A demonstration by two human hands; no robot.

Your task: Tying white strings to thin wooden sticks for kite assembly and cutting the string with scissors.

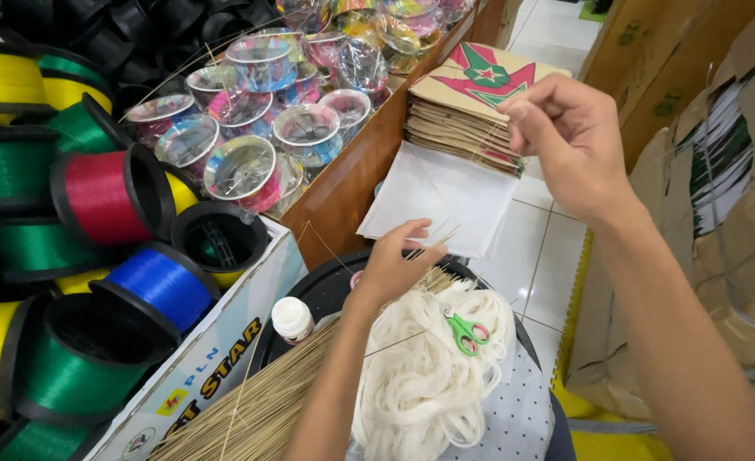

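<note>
My right hand (568,141) is raised over a stack of tan paper kites (463,111) with a red and green star print, fingertips pinched at the stack's edge; what they pinch is too thin to tell. My left hand (395,260) hovers lower, fingers closed on thin bamboo sticks (433,242) that poke out toward a white paper sheet (446,201). Below it lie a bundle of bamboo sticks (266,401), a heap of white string (420,367) and small green scissors (465,330) on a round black tray (318,290).
Big spools of coloured line (96,196) fill a box on the left. Small wrapped reels (249,162) sit in a wooden bin (352,175). A small white bottle (292,318) stands by the tray. Cardboard boxes (719,171) rise on the right above a white tiled floor (540,248).
</note>
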